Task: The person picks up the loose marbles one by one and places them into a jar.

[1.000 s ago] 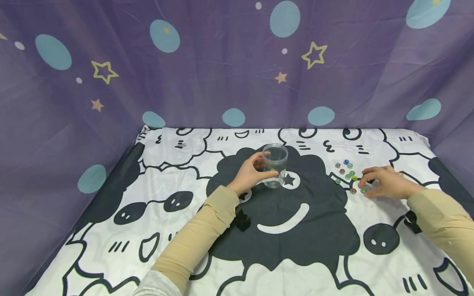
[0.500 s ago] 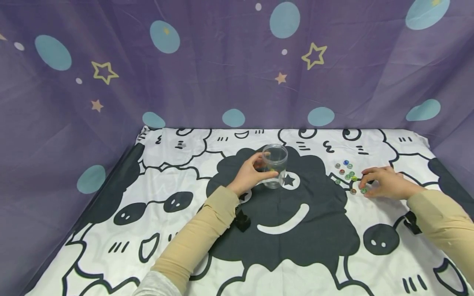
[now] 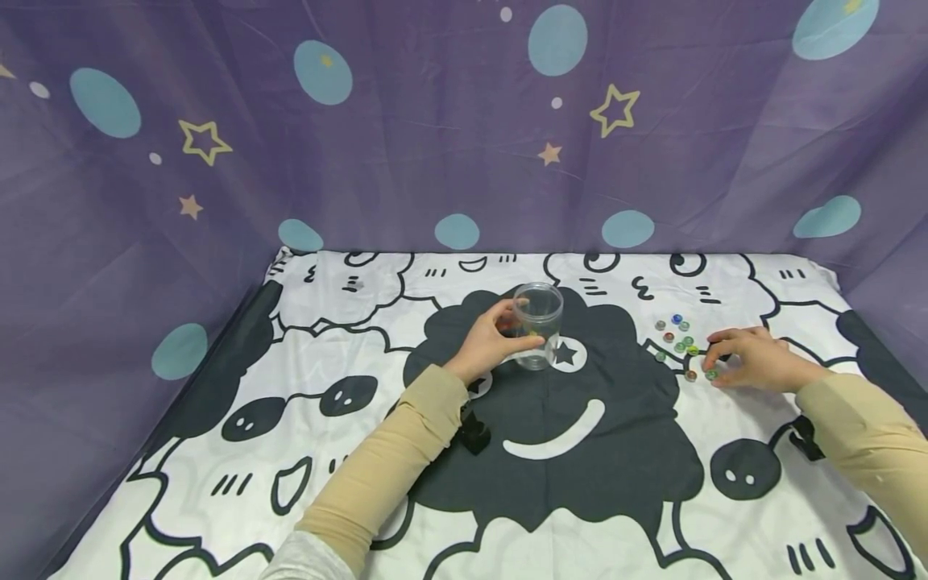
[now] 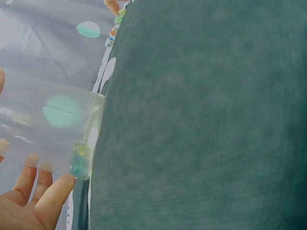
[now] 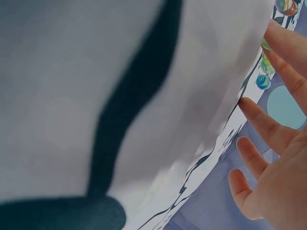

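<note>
My left hand grips a clear plastic jar, which stands upright and lidless on the dark patch of the cloth. Thumb and fingers lie on opposite sides of it. Through its wall in the left wrist view, yellow-green and blue marbles show at the bottom. To the right, my right hand pinches a green marble between thumb and index finger, low over the cloth. In the right wrist view that marble is partly hidden by the fingertips, and the other fingers are spread.
Several loose glass marbles lie left of the right hand, among them a blue one and a brownish-red one. A black-and-white cartoon cloth covers the table. A purple curtain rises behind its far edge.
</note>
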`<state>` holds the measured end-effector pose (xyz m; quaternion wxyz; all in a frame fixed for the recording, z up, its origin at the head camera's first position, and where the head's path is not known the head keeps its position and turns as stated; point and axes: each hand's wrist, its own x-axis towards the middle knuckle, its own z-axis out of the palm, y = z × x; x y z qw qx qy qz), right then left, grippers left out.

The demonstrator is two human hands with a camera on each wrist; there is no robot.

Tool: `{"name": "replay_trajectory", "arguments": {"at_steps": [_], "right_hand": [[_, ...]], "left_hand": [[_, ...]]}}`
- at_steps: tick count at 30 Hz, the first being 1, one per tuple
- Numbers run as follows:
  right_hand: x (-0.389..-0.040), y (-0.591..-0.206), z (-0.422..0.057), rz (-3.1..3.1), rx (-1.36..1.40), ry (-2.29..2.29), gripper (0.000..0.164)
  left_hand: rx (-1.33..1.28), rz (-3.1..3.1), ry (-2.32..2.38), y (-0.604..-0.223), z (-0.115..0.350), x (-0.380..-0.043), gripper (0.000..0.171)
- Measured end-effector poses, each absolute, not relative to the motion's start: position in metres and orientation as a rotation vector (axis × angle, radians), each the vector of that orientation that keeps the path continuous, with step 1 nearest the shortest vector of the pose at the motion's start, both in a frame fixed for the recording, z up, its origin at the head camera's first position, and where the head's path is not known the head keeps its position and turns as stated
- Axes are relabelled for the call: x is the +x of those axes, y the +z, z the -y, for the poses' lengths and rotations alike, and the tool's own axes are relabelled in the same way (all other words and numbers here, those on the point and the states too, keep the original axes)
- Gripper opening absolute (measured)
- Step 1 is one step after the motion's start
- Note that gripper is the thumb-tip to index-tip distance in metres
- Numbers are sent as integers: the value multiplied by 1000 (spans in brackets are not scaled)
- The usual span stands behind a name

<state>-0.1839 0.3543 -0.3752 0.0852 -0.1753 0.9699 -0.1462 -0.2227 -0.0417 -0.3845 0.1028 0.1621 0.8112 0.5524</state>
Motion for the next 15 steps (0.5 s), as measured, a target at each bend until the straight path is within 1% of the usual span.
{"name": "replay_trajectory", "arguments": {"at_steps": [15], "right_hand": [[-183, -373, -353, -2936, -525, -443, 13]], "left_hand": [[479, -2403, 1622, -384, 41, -222, 65]]}}
